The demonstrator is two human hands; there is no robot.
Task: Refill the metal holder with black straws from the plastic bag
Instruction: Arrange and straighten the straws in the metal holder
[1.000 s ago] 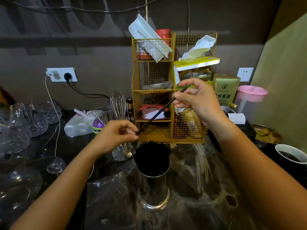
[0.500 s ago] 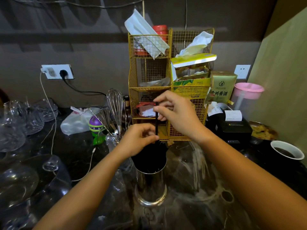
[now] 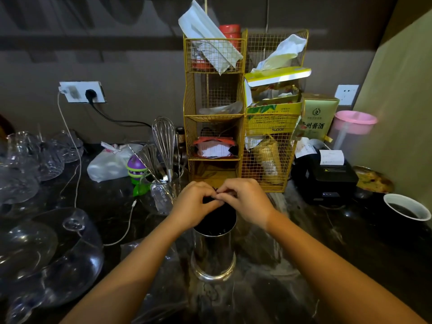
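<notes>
A shiny round metal holder [image 3: 214,253] stands on the dark counter in the middle, packed with black straws [image 3: 217,222] whose tops show at its rim. My left hand [image 3: 195,204] and my right hand [image 3: 245,202] meet fingertip to fingertip right over the holder's far rim, pinching the top end of a black straw [image 3: 215,190] that is almost fully down among the others. A crumpled clear plastic bag [image 3: 149,258] lies flat on the counter to the left of the holder, partly under my left forearm.
A yellow wire rack [image 3: 243,118] full of packets stands just behind the holder. A glass with whisks [image 3: 163,148] is at its left, glassware [image 3: 42,244] fills the left side, and a black printer [image 3: 325,176] and a white cup [image 3: 406,208] sit right.
The straw went from slanted between my hands, to upright over the holder, to pushed down into it. Both hands dropped and came together above the rim.
</notes>
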